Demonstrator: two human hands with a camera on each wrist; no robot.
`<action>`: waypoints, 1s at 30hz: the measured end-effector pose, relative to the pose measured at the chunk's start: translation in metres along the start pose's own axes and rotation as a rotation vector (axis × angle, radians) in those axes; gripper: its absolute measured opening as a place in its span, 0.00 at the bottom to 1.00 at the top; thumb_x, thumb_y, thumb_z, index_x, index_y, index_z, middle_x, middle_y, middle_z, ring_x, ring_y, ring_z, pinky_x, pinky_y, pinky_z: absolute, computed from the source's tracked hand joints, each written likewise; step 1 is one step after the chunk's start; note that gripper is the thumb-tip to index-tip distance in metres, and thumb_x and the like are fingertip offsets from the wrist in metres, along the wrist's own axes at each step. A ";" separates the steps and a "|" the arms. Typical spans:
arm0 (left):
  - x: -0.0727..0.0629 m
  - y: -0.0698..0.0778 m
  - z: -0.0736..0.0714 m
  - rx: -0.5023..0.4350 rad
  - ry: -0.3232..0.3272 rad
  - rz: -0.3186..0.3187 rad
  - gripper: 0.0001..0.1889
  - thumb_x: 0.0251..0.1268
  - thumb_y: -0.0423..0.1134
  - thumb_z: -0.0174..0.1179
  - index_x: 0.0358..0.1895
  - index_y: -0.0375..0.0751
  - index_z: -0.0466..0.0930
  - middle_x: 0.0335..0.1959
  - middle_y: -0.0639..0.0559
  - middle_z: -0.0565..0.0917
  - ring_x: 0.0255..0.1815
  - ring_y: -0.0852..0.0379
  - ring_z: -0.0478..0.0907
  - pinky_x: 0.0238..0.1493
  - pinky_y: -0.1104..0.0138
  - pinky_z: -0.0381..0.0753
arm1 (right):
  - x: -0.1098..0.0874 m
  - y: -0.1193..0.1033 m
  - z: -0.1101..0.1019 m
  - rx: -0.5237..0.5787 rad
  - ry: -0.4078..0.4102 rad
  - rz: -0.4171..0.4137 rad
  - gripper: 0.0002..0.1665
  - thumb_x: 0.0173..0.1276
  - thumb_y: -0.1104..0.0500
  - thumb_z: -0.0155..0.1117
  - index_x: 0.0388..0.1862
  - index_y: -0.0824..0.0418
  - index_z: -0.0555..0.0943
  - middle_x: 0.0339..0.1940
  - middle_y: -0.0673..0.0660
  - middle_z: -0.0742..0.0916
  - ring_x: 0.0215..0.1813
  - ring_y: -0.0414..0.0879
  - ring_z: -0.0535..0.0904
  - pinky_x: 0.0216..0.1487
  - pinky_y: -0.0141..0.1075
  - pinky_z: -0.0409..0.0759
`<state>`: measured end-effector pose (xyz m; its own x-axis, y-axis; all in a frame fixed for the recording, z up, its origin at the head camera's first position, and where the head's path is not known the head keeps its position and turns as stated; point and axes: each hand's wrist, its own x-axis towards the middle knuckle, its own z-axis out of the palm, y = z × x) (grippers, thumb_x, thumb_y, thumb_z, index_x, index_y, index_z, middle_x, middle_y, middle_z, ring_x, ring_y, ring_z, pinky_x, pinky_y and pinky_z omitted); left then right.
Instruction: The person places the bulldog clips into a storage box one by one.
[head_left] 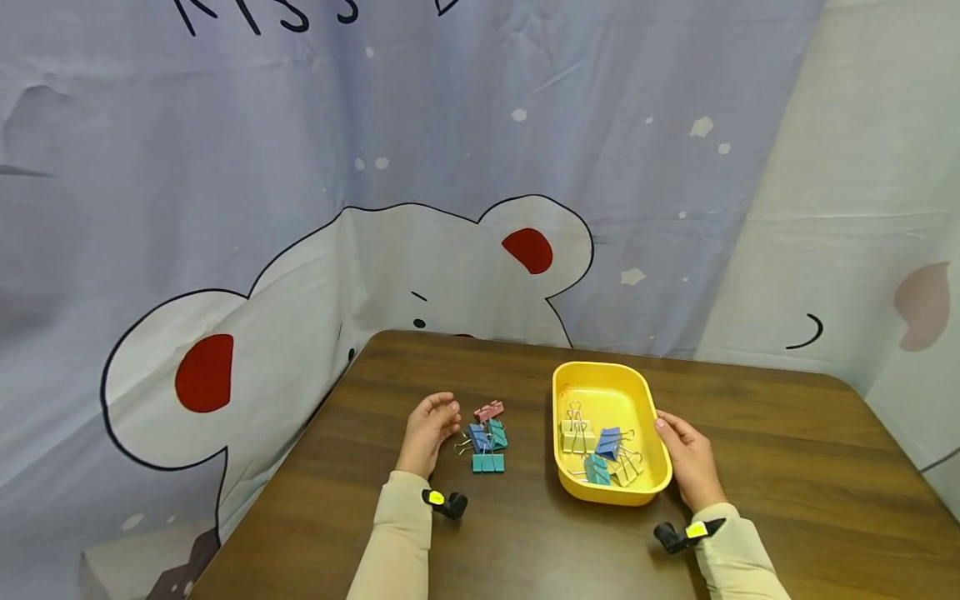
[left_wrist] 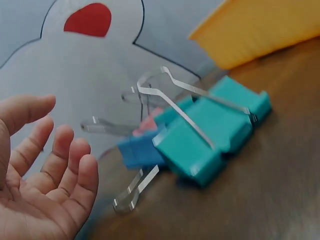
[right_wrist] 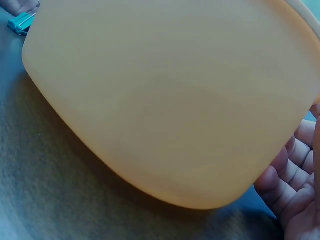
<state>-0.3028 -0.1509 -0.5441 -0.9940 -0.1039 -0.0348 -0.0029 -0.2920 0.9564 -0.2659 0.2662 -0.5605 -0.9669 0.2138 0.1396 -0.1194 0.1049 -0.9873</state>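
My left hand point(head_left: 430, 433) is held with relaxed fingers just left of a small cluster of binder clips, with nothing in its grasp. In that cluster are a pink clip point(head_left: 489, 410), a blue clip point(head_left: 478, 438), a teal clip point(head_left: 497, 434) behind and another teal clip point(left_wrist: 210, 130) in front. My right hand point(head_left: 690, 462) grips the right side of a yellow plastic tray point(head_left: 600, 387), thumb at the rim and fingers around the outer wall. Inside the tray lie pale yellow clips point(head_left: 577, 437), a blue clip point(head_left: 609, 443) and a teal clip point(head_left: 597, 469).
The brown wooden table point(head_left: 540, 550) carries the clips and tray. A printed fabric curtain point(head_left: 450, 133) with a white cartoon figure hangs along the table's back and left edges. Each wrist wears a strapped black camera point(head_left: 453, 505).
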 end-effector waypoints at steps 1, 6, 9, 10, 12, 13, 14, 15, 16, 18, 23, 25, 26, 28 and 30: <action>-0.001 -0.002 -0.001 0.002 -0.003 -0.003 0.20 0.70 0.31 0.63 0.60 0.25 0.72 0.35 0.50 0.81 0.33 0.57 0.79 0.37 0.67 0.82 | 0.000 0.000 0.000 -0.001 0.000 -0.001 0.34 0.78 0.47 0.58 0.68 0.73 0.73 0.46 0.37 0.86 0.46 0.31 0.83 0.44 0.26 0.83; -0.002 -0.007 -0.004 0.073 -0.052 0.031 0.21 0.70 0.31 0.63 0.60 0.24 0.71 0.33 0.53 0.82 0.30 0.58 0.77 0.33 0.69 0.80 | 0.001 0.000 0.000 -0.002 0.002 -0.004 0.33 0.78 0.47 0.58 0.68 0.73 0.73 0.46 0.38 0.86 0.46 0.31 0.83 0.44 0.26 0.83; -0.004 -0.009 -0.004 0.176 -0.093 0.079 0.22 0.69 0.32 0.64 0.61 0.25 0.71 0.31 0.54 0.81 0.27 0.58 0.75 0.31 0.69 0.78 | 0.001 0.000 0.001 -0.003 0.003 -0.006 0.33 0.78 0.47 0.58 0.68 0.73 0.73 0.46 0.38 0.86 0.45 0.31 0.83 0.44 0.26 0.83; -0.004 -0.010 -0.004 0.212 -0.106 0.096 0.21 0.68 0.31 0.64 0.60 0.26 0.72 0.30 0.54 0.80 0.26 0.58 0.74 0.30 0.69 0.77 | 0.001 0.000 0.001 -0.004 0.003 -0.006 0.33 0.78 0.47 0.58 0.68 0.73 0.73 0.46 0.38 0.86 0.45 0.31 0.83 0.44 0.26 0.83; -0.004 -0.012 -0.005 0.283 -0.134 0.130 0.22 0.68 0.31 0.65 0.61 0.26 0.72 0.27 0.53 0.78 0.25 0.56 0.72 0.29 0.68 0.76 | 0.001 0.000 0.001 -0.007 0.005 -0.005 0.33 0.78 0.48 0.58 0.68 0.73 0.73 0.46 0.37 0.86 0.45 0.31 0.82 0.44 0.25 0.83; -0.004 -0.013 -0.005 0.314 -0.145 0.146 0.22 0.67 0.30 0.65 0.61 0.27 0.72 0.26 0.52 0.77 0.24 0.55 0.72 0.29 0.67 0.76 | 0.001 0.000 0.001 -0.008 0.005 -0.003 0.33 0.78 0.48 0.58 0.68 0.73 0.73 0.45 0.37 0.86 0.45 0.31 0.82 0.43 0.25 0.82; -0.005 -0.014 -0.005 0.342 -0.153 0.160 0.22 0.67 0.29 0.65 0.61 0.27 0.73 0.25 0.51 0.77 0.24 0.53 0.72 0.29 0.66 0.76 | 0.001 0.000 0.001 -0.009 0.005 -0.002 0.33 0.78 0.48 0.58 0.68 0.72 0.73 0.45 0.37 0.86 0.45 0.31 0.82 0.43 0.25 0.82; -0.005 -0.014 -0.005 0.366 -0.158 0.171 0.22 0.67 0.29 0.65 0.61 0.27 0.73 0.25 0.48 0.77 0.24 0.50 0.71 0.28 0.65 0.75 | 0.001 0.000 0.000 -0.009 0.005 -0.001 0.33 0.78 0.48 0.58 0.68 0.72 0.73 0.46 0.37 0.86 0.45 0.31 0.82 0.43 0.25 0.82; -0.006 -0.015 -0.005 0.387 -0.161 0.182 0.21 0.66 0.28 0.65 0.61 0.27 0.74 0.24 0.44 0.77 0.24 0.48 0.71 0.28 0.64 0.76 | 0.001 0.000 0.000 -0.009 0.003 0.000 0.33 0.78 0.48 0.58 0.68 0.72 0.73 0.46 0.37 0.86 0.46 0.30 0.82 0.44 0.25 0.82; -0.007 -0.015 -0.004 0.420 -0.158 0.206 0.20 0.66 0.27 0.64 0.59 0.26 0.75 0.24 0.35 0.77 0.24 0.43 0.72 0.28 0.62 0.76 | 0.001 0.000 0.000 -0.008 0.002 0.004 0.33 0.78 0.47 0.58 0.68 0.72 0.73 0.46 0.37 0.85 0.46 0.30 0.82 0.44 0.25 0.82; -0.009 -0.017 -0.003 0.467 -0.131 0.242 0.15 0.67 0.27 0.64 0.55 0.28 0.79 0.27 0.26 0.79 0.22 0.47 0.73 0.26 0.65 0.76 | 0.000 0.000 0.000 -0.006 -0.002 0.012 0.34 0.78 0.47 0.58 0.69 0.71 0.73 0.47 0.38 0.85 0.46 0.30 0.82 0.44 0.25 0.82; -0.009 -0.018 -0.004 0.470 -0.124 0.246 0.14 0.67 0.28 0.65 0.53 0.30 0.81 0.25 0.30 0.80 0.21 0.52 0.73 0.26 0.67 0.76 | 0.000 0.000 0.000 -0.007 -0.004 0.011 0.33 0.78 0.47 0.58 0.69 0.71 0.73 0.48 0.39 0.85 0.47 0.30 0.82 0.44 0.25 0.82; -0.010 -0.017 -0.003 0.469 -0.121 0.246 0.13 0.67 0.29 0.65 0.53 0.31 0.81 0.24 0.33 0.80 0.21 0.54 0.73 0.26 0.68 0.76 | 0.001 0.000 0.000 -0.006 -0.004 0.011 0.33 0.78 0.47 0.58 0.69 0.71 0.73 0.49 0.39 0.85 0.47 0.30 0.82 0.44 0.25 0.82; -0.010 -0.016 -0.003 0.473 -0.120 0.251 0.12 0.68 0.29 0.64 0.53 0.33 0.82 0.24 0.37 0.81 0.21 0.56 0.74 0.25 0.68 0.77 | 0.001 0.000 -0.001 -0.006 -0.003 0.011 0.33 0.78 0.47 0.58 0.69 0.71 0.73 0.49 0.39 0.85 0.47 0.30 0.82 0.44 0.25 0.82; -0.011 -0.016 -0.004 0.476 -0.125 0.263 0.12 0.68 0.29 0.64 0.52 0.32 0.82 0.23 0.39 0.82 0.21 0.56 0.74 0.25 0.68 0.78 | 0.001 0.000 0.000 -0.006 -0.002 0.014 0.34 0.78 0.47 0.59 0.69 0.71 0.73 0.49 0.39 0.85 0.47 0.30 0.82 0.44 0.25 0.82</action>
<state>-0.2918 -0.1486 -0.5600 -0.9733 0.0065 0.2294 0.2263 0.1935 0.9546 -0.2666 0.2668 -0.5607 -0.9689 0.2131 0.1261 -0.1049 0.1081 -0.9886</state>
